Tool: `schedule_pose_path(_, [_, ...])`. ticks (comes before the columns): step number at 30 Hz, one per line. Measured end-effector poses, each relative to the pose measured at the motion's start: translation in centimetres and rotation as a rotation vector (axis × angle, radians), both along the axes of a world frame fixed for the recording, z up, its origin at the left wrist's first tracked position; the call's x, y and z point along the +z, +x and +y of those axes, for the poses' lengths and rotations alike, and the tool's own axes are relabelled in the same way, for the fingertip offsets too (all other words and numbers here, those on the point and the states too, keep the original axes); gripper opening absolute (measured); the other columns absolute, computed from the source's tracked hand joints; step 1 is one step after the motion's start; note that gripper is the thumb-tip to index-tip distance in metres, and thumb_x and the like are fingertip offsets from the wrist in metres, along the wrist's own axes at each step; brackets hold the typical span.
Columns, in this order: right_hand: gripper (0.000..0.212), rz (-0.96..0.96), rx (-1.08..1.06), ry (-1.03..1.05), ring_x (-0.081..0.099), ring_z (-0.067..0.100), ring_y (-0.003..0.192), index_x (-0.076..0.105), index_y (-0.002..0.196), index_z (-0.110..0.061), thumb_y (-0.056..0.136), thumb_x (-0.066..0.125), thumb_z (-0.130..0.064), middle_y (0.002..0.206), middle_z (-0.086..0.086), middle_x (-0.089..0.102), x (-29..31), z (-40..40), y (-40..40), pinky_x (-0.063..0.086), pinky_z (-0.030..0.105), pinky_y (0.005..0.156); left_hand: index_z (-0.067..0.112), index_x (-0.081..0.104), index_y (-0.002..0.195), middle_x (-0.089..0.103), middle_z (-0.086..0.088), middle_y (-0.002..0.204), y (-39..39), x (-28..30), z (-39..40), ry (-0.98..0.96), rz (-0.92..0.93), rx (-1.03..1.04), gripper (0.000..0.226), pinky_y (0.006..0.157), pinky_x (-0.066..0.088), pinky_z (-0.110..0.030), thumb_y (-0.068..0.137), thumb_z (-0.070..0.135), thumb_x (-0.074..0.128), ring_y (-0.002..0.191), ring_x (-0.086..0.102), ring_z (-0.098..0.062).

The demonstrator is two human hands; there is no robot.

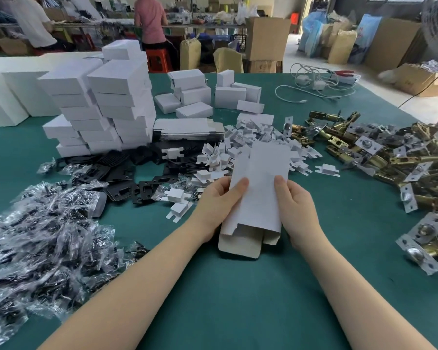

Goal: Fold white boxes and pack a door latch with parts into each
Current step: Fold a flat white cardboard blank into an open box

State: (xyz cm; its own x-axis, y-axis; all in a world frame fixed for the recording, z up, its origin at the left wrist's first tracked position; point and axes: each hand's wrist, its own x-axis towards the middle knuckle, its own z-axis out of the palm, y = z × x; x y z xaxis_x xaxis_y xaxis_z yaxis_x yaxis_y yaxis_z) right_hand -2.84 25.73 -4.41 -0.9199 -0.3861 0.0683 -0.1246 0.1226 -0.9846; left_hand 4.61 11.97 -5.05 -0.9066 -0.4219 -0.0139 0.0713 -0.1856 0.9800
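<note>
White unfolded box (pixel 259 188) at frame centre, gripped by left hand (pixel 219 200) and right hand (pixel 297 205) above green worktop (pixel 238 299); no legible writing

Bare green surface (pixel 238 299) lies open near the body between the forearms. Bagged screws (pixel 43 238) crowd the left, brass latches (pixel 390 157) the right, white inserts (pixel 250 142) and stacked boxes (pixel 104 104) block ahead.
</note>
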Motion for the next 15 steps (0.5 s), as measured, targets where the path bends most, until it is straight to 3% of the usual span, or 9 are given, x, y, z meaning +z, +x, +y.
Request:
schedule_pose_path(5, [0.040,0.052,-0.046,0.028,0.046,0.018,0.063,0.056,0.081,0.002,0.099,0.051,-0.034,0.068,0.012,0.052,-0.2,0.0,0.2,0.037,0.034,0.060,0.014,0.067,0.091,0.074,-0.001,0.090,-0.1,-0.3,0.5,-0.133,0.002,0.108,0.008,0.068,0.055,-0.026,0.095,0.020,0.063,0.079,0.067,-0.013])
schedule_pose_path(7, [0.035,0.061,-0.067,0.032,0.046,0.009,0.056,0.060,0.074,-0.015,0.098,0.051,-0.038,0.060,0.000,0.054,-0.3,0.0,0.2,0.038,0.025,0.053,0.016,0.067,0.089,0.074,0.001,0.088,0.0,-0.3,0.6,-0.168,0.035,0.147,0.009,0.067,0.054,-0.026,0.096,0.016,0.061,0.078,0.067,-0.012])
schedule_pose_path(9, [0.042,0.147,-0.056,0.126,0.036,0.004,0.049,0.048,0.065,-0.016,0.100,0.047,-0.040,0.055,-0.010,0.044,-0.4,0.0,0.3,0.028,0.016,0.045,0.014,0.066,0.094,0.073,-0.002,0.092,0.2,-0.4,0.5,-0.233,0.064,0.205,0.006,0.070,0.054,-0.033,0.096,0.016,0.062,0.081,0.066,-0.015])
schedule_pose_path(11, [0.042,0.220,-0.048,0.187,0.034,0.005,0.051,0.041,0.068,-0.011,0.102,0.043,-0.036,0.059,-0.005,0.040,-0.5,0.0,0.4,0.031,0.017,0.046,0.022,0.064,0.101,0.072,0.008,0.095,0.3,-0.3,0.6,-0.348,0.111,0.238,0.007,0.075,0.056,-0.032,0.096,0.018,0.063,0.085,0.067,-0.012])
schedule_pose_path(13, [0.040,0.255,-0.062,0.182,0.034,0.005,0.051,0.038,0.070,-0.010,0.103,0.042,-0.032,0.062,-0.002,0.041,-0.4,-0.1,0.5,0.032,0.017,0.048,0.036,0.058,0.101,0.068,0.024,0.093,0.4,-0.2,1.0,-0.451,0.151,0.259,0.013,0.074,0.054,-0.022,0.095,0.026,0.061,0.085,0.066,-0.004])
schedule_pose_path(15, [0.039,0.274,-0.068,0.165,0.034,0.004,0.051,0.038,0.069,-0.012,0.104,0.043,-0.030,0.061,-0.003,0.041,-0.2,-0.3,0.5,0.032,0.017,0.047,0.038,0.055,0.100,0.064,0.027,0.094,0.4,-0.3,1.3,-0.505,0.141,0.310,0.007,0.075,0.051,-0.018,0.094,0.036,0.053,0.085,0.063,-0.001])
